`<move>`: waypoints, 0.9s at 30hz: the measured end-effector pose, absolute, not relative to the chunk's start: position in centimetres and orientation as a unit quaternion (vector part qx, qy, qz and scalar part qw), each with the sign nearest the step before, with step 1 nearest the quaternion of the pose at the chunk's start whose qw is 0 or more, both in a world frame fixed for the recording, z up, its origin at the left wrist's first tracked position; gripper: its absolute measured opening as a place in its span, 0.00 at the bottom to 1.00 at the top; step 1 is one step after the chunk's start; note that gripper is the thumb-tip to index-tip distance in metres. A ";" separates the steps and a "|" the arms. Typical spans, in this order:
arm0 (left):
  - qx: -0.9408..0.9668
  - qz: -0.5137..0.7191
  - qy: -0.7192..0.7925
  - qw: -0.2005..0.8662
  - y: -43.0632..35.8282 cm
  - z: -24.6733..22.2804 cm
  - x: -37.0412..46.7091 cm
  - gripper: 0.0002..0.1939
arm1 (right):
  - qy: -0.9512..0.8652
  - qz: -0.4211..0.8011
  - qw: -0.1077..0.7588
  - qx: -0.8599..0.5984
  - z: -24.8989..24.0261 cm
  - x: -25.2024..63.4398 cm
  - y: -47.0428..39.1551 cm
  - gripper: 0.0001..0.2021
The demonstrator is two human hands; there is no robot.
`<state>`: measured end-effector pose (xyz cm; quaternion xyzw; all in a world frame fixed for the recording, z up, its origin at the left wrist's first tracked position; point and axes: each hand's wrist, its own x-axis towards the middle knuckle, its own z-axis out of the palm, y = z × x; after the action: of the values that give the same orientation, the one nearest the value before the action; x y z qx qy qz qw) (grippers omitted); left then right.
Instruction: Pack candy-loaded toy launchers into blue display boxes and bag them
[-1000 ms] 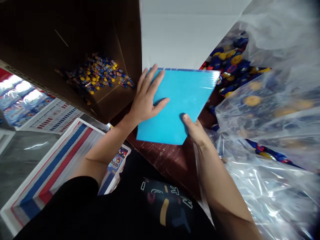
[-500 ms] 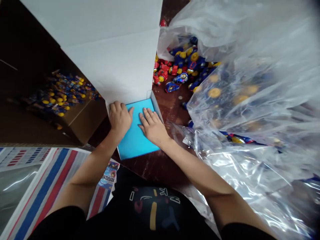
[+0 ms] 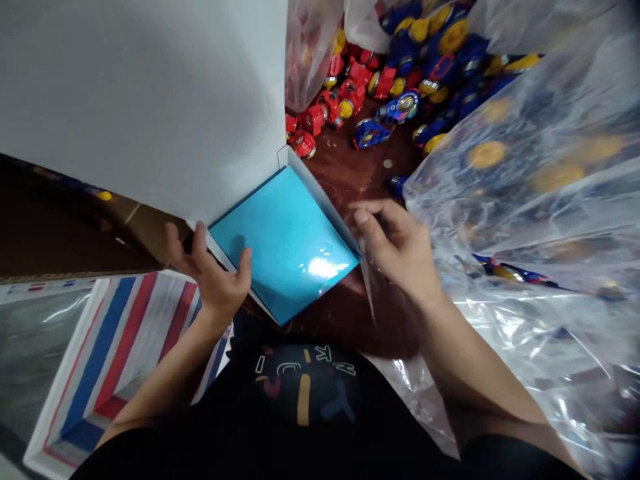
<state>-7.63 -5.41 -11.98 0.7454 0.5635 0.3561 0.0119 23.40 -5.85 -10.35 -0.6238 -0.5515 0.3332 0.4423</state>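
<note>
Blue panel [image 3: 285, 243], one: lying inside white box [image 3: 313, 188]. My left hand [image 3: 217, 280]: spread beside it, empty. My right hand [image 3: 403, 247]: curled, contents unclear. Step, seemingly: panel fitting; next calls for level seating.

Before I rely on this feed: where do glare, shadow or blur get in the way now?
Head view: bright glare on the blue sheet toward its right corner; head view: dim shading across the white panel, and the cardboard box very dark inside; head view: the right hand looks blurred; head view: glints streaking the clear plastic.
</note>
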 end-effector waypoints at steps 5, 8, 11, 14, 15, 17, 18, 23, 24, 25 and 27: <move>0.684 0.400 0.592 0.143 -4.4 -14.6 -8.0 0.47 | -0.608 0.187 0.258 -0.727 -12.7 22.1 -12.2 0.23; 0.684 0.407 0.593 0.127 -4.1 -15.6 -7.5 0.43 | -0.585 0.144 0.263 -0.753 -14.0 20.6 -13.5 0.26; 0.671 0.416 0.603 0.113 -4.4 -15.5 -7.2 0.41 | -0.546 0.130 0.311 -0.767 -14.3 20.7 -14.3 0.27; 0.684 0.456 0.569 0.020 -4.9 -13.6 -6.5 0.37 | -0.465 0.184 0.343 -0.795 -15.0 21.8 -15.4 0.30; 0.706 0.461 0.537 -0.017 -4.9 -12.6 -5.9 0.37 | -0.442 0.222 0.349 -0.796 -15.4 22.2 -15.7 0.32; 0.794 0.422 0.436 -0.034 -4.5 -10.5 -4.0 0.33 | -0.419 0.291 0.361 -0.781 -16.3 22.6 -15.9 0.37; 0.850 0.375 0.369 -0.012 -4.0 -9.6 -2.6 0.28 | -0.418 0.310 0.368 -0.771 -16.8 22.6 -15.8 0.38; 0.987 0.050 0.144 0.048 0.3 -9.4 5.0 0.21 | -0.435 0.301 0.416 -0.740 -19.1 21.7 -14.7 0.48; 0.991 0.015 0.129 0.036 1.1 -9.9 6.1 0.23 | -0.437 0.298 0.426 -0.734 -19.5 21.5 -14.5 0.48; 0.993 -0.005 0.115 0.023 1.7 -10.4 6.9 0.24 | -0.439 0.296 0.436 -0.727 -19.7 21.4 -14.3 0.48; 0.995 -0.015 0.095 0.005 2.6 -10.9 7.9 0.23 | -0.447 0.297 0.456 -0.710 -20.0 21.3 -14.0 0.46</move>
<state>7.92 2.62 -10.92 0.9953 0.0955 -0.0146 0.0047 21.35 -13.97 -19.97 -0.7099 -0.4467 0.2969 0.4564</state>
